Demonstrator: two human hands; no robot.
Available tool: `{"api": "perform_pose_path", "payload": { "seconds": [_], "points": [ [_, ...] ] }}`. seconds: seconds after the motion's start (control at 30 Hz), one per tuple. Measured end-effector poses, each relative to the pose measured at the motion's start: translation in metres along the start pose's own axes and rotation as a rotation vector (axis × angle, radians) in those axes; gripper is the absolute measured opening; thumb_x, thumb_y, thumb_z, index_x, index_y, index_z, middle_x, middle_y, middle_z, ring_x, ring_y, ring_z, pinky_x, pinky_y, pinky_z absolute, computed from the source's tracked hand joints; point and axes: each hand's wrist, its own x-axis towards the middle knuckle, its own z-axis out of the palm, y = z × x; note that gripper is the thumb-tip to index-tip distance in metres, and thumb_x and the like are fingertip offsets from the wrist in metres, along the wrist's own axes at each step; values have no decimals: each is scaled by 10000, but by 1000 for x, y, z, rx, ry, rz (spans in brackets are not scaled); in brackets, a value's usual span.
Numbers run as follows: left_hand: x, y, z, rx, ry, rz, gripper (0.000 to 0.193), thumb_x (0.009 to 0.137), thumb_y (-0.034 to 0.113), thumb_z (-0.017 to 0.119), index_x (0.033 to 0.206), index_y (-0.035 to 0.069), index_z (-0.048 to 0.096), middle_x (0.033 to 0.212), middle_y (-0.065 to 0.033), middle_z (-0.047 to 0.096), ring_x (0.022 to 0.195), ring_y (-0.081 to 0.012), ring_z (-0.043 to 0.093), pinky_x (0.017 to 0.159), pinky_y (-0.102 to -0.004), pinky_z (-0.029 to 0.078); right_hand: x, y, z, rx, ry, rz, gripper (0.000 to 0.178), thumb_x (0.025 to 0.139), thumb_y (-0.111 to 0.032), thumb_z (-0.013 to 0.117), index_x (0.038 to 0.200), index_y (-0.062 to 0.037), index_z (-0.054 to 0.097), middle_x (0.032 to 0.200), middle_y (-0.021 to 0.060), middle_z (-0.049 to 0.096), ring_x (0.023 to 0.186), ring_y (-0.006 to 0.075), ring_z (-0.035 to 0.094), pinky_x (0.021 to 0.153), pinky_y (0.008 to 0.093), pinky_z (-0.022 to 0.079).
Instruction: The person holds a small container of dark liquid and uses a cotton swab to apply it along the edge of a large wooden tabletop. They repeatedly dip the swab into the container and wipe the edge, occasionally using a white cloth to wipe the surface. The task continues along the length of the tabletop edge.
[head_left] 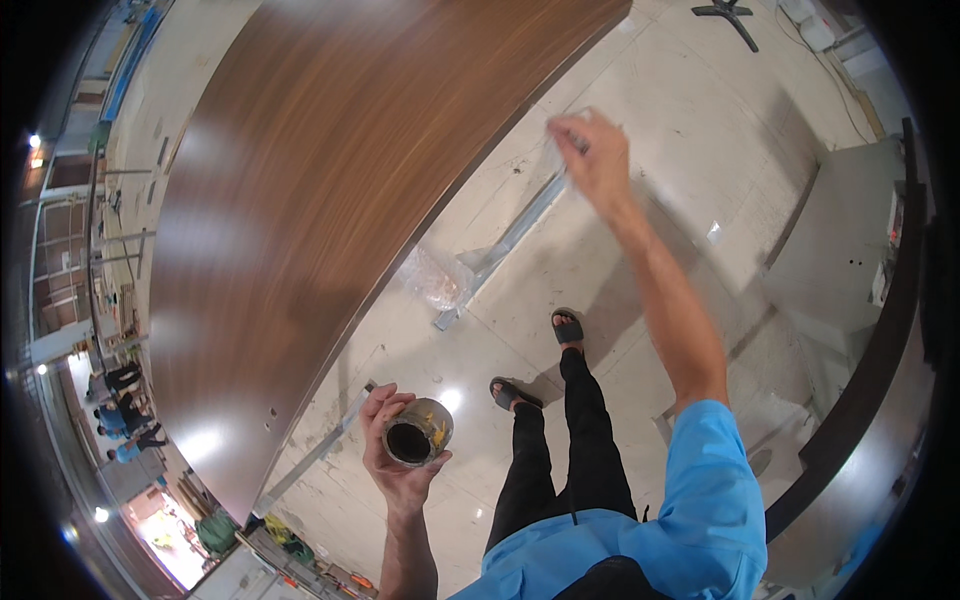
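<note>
My left hand (397,465) is wrapped round a small round cup (430,418). The cup has a dark opening facing up and yellow smears on its side. My right hand (594,152) is raised out ahead, past the edge of a large wood-grain panel (300,200). Its fingers are curled together in a pinch and slightly blurred; what lies between them is too small to make out. The panel's long edge runs diagonally between my two hands, and neither hand touches it. A small mark or hole (271,413) shows near the panel's near corner.
Metal strips (510,240) and a clear plastic bag (437,278) lie on the tiled floor (700,120) under the panel's edge. A pale cabinet piece (840,230) and a dark curved edge (870,410) stand to my right. Several people (125,415) are far left.
</note>
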Motion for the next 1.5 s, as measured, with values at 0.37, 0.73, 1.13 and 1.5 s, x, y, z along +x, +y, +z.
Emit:
{"api": "perform_pose_path", "payload": {
  "seconds": [0.37,0.73,1.13,1.5],
  "points": [
    [-38,-22,-18,-83,24,-34,787,668,278,989,1338,76,626,1437,-138,463,1236,-259,565,1038,-400,525,-60,-58,36,270,-62,141,127,872,-55,751,993,-79,777,832,128,666,748,291,657,671,369,527],
    [-65,-35,-36,-108,62,-43,787,655,236,999,1334,80,635,1446,-129,465,1224,-258,568,1042,-392,513,-93,-73,70,250,-131,83,160,890,-16,735,1043,-44,769,899,120,718,806,235,694,704,330,527],
    [-74,-67,-44,-80,108,-77,792,657,260,996,1334,77,628,1450,-141,465,1219,-271,574,1039,-409,515,-117,-80,94,264,-191,-65,143,873,-48,738,1008,-80,770,865,137,694,774,307,686,689,390,532],
    [-74,-84,-57,-69,113,-77,788,655,261,994,1335,89,634,1440,-138,469,1224,-271,568,1040,-409,514,-116,-62,109,314,-35,110,132,910,-44,701,1035,-49,745,878,127,721,771,285,693,682,379,525]
  ]
}}
